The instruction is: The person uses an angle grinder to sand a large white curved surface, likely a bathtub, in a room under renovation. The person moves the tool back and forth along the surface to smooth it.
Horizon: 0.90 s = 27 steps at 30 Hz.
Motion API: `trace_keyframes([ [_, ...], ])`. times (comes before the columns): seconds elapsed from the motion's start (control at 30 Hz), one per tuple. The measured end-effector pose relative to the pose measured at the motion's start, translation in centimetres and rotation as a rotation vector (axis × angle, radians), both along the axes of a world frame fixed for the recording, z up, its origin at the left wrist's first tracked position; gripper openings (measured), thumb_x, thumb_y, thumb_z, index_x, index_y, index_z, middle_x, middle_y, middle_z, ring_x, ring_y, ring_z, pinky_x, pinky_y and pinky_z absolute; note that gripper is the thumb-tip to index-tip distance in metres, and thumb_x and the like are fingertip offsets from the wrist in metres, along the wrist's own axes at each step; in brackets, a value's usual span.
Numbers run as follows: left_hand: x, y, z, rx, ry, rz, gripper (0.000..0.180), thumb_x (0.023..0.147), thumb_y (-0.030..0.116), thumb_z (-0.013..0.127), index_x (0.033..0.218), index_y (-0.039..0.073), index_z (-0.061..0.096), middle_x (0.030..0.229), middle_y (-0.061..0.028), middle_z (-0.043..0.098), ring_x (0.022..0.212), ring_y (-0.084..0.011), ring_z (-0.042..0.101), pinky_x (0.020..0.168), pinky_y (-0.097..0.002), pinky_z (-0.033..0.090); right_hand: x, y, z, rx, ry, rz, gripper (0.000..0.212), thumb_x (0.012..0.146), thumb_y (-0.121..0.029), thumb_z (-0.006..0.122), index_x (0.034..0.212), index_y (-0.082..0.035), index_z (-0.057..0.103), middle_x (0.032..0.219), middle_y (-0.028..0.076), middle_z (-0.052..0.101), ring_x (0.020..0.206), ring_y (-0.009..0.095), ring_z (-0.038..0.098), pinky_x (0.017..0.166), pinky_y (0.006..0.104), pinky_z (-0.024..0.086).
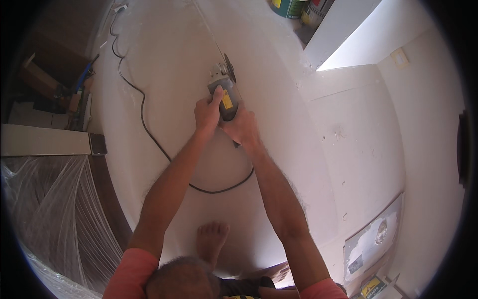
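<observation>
Angle grinder: gripped by left hand and right hand
Disc: apparent step, following floor line
Cord: next move calls for keeping it clear

curled left grip beside right grip

Beneath us spreads a pale floor crossed by a thin seam. On our left, clear plastic sheeting hangs below a pale ledge. On our right we see an off-white wall, a yellowish switch plate and bright light beside a white panel.
</observation>
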<state>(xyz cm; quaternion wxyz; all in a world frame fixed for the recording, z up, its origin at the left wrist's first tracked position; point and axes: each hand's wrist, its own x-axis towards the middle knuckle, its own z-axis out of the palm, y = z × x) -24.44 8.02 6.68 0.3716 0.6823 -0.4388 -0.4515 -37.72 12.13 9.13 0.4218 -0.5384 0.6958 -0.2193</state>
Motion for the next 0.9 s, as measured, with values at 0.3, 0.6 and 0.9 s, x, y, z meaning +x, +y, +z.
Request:
trace_keyframes([
  [0.3, -0.02, -0.05, 0.01, -0.006, 0.020, 0.003, 0.079, 0.100, 0.069, 0.070, 0.111, -0.009, 0.081, 0.093, -0.0080, 0.073, 0.089, -0.0157, 0.062, 0.081, -0.0368, 0.050, 0.01, -0.09, 0.07, -0.015, 0.020, -0.002, 0.068, 0.075, -0.022, 0.087, 0.128, 0.008, 0.057, 0.103, 0.030, 0.077, 0.100, 0.048, 0.077, 0.089, 0.0536, 0.062],
  [0.6, 0.26, -0.40, -0.25, 0.009, -0.074, -0.002, 0.082, 0.098, 0.073, 0.067, 0.107, -0.007, 0.082, 0.096, -0.0231, 0.080, 0.093, -0.0305, 0.076, 0.086, -0.0459, 0.057, -0.11, -0.06, 0.33, -0.010, 0.002, 0.005, 0.071, 0.074, -0.023, 0.087, 0.130, 0.008, 0.057, 0.104, 0.029, 0.078, 0.099, 0.047, 0.077, 0.087, 0.0526, 0.063],
  [0.9, 0.25, -0.57, 0.35, 0.018, -0.125, -0.016, 0.081, 0.097, 0.073, 0.070, 0.106, -0.006, 0.083, 0.094, -0.0226, 0.080, 0.092, -0.0311, 0.077, 0.087, -0.0463, 0.058, -0.12, -0.26, 0.60, 0.010, -0.016, -0.012, 0.072, 0.072, -0.023, 0.087, 0.130, 0.008, 0.057, 0.105, 0.028, 0.078, 0.100, 0.045, 0.078, 0.087, 0.0518, 0.063],
])
